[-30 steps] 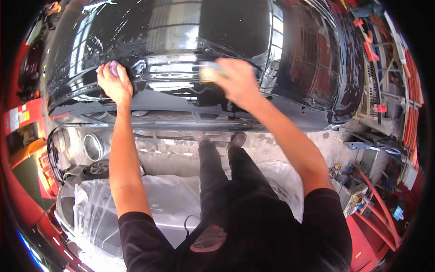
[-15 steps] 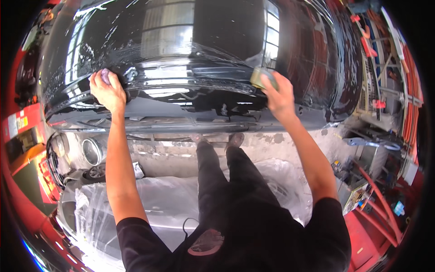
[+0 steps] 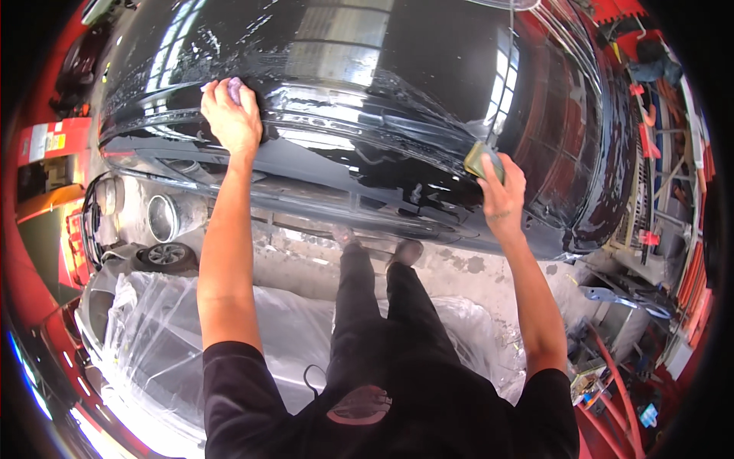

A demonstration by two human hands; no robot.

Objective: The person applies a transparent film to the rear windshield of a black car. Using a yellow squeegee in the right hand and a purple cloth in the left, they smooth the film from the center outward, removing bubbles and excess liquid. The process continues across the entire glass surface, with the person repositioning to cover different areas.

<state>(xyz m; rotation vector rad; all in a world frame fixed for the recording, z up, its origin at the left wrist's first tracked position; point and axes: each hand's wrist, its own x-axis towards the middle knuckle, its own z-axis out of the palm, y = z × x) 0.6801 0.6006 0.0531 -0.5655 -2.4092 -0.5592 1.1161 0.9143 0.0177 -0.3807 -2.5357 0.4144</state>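
A glossy black car body panel (image 3: 428,69), wet and streaked with water, curves across the far half of the view. My left hand (image 3: 234,122) is closed around a small purple wad (image 3: 235,90), a sponge or a bunched cloth, at the ridge on the panel's left. On the right, my right hand (image 3: 505,199) grips a yellow-green sponge block (image 3: 480,159) between thumb and fingers. That block rests against the wet panel beside the ridge. The undersides of both held things are hidden.
Clear plastic sheeting (image 3: 160,329) covers another car part behind me. A bucket (image 3: 163,217) and a wheel (image 3: 167,255) are on the floor at left. Metal racks and a red frame (image 3: 615,375) stand at right. My shoes (image 3: 407,252) are close to the car's lower edge.
The view has shifted and tilted, so the car looks turned. Relative to the panel, both hands remain near the ridge, still holding the purple wad and the sponge block.
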